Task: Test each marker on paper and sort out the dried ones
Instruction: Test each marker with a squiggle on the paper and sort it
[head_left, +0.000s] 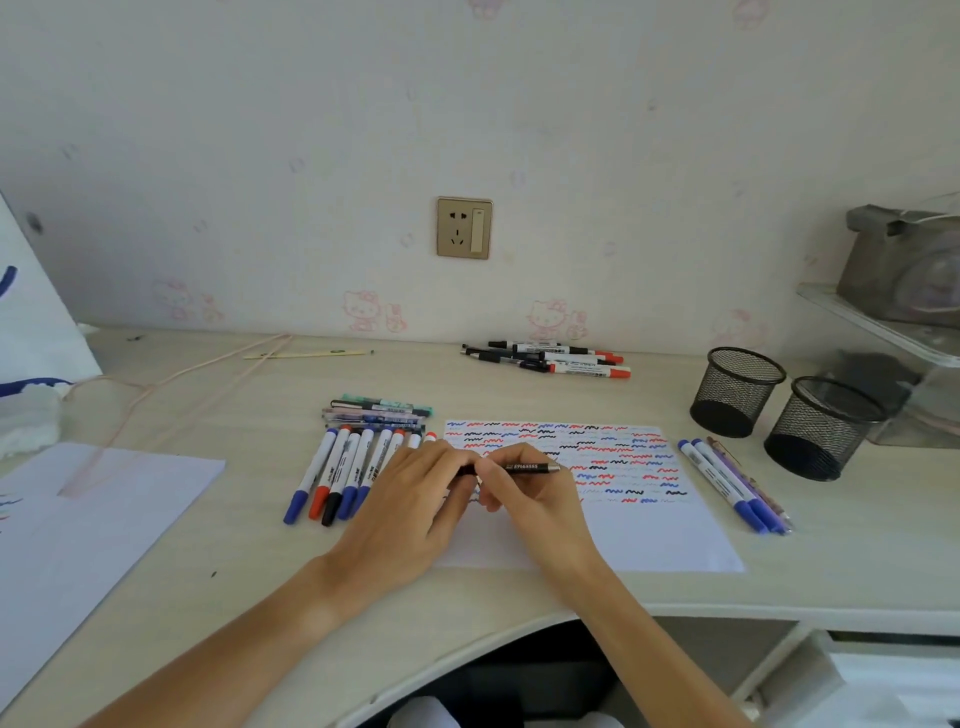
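Observation:
A white test paper covered with several red, blue and black squiggles lies mid-desk. Over its left edge my right hand grips a thin black pen lying level, its silver end pointing right. My left hand holds the pen's left end; that end is hidden by the fingers. A row of white markers with blue, red and black caps lies left of the paper, partly under my left hand. More pens lie crosswise behind them. A few markers lie right of the paper. Another group rests near the wall.
Two black mesh pen cups stand at the right. A second white sheet lies at the left front. A pink cord and a yellow pencil lie at the back left. A shelf juts in at the far right.

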